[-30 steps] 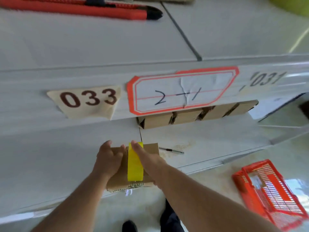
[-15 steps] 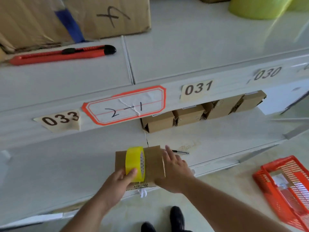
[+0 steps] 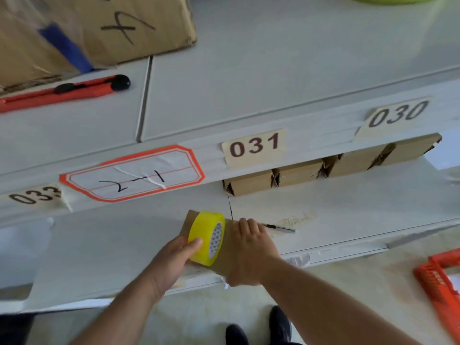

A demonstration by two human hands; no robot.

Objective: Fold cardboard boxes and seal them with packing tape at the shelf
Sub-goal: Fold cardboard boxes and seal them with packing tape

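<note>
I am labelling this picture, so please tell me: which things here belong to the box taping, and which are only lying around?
In use:
- tape roll, held by the left hand
- small box, pressed down by the right hand

Lying about:
- red knife
- pen
- row of folded boxes
- orange basket
- big carton

Two hands are showing: the left hand (image 3: 171, 263) at seven o'clock, the right hand (image 3: 249, 255) at five. One yellow tape roll (image 3: 205, 236) is sitting centrally. Four small boxes (image 3: 251, 183) are lining up at two o'clock. One red knife (image 3: 62, 92) is lying at ten o'clock. One pen (image 3: 280, 227) is lying at four.
</note>
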